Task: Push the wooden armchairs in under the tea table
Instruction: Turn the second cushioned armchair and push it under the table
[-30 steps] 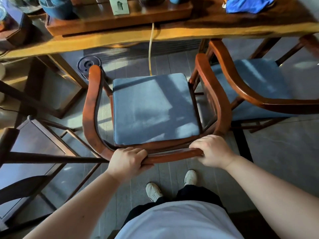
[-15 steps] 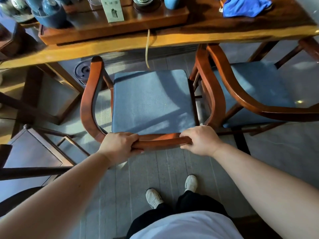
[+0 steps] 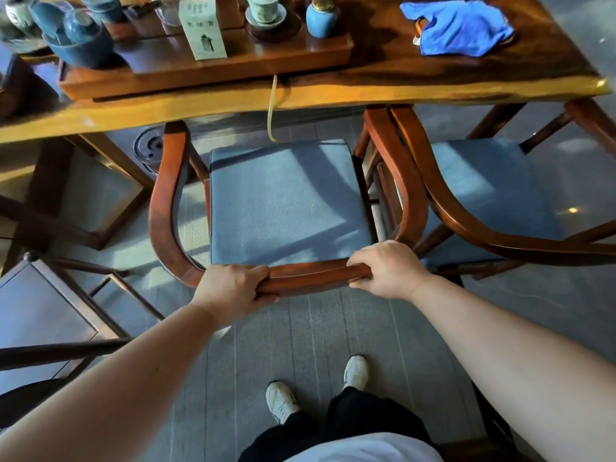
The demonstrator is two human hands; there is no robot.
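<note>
1. Wooden armchair, centre: reddish polished wood, one curved horseshoe rail forming arms and back, flat square blue-grey fabric cushion. The front tips of its arms lie at the worktop edge; the seat is mostly out from under it.
2. Left hand wrapped tight round the back rail, fingers curled over the top. Right hand gripping the same rail, further right, knuckles up.
3. Second armchair, same build, just beside on the right; the two arm rails almost touch.
4. Worktop: thick golden slab with a darker grain. On it sit a wooden tea tray, blue glazed cups, a white card and a crumpled blue cloth.
5. A pale cord hangs over the edge.
6. Floor: grey planks, sunlit patches. White shoes below.
</note>
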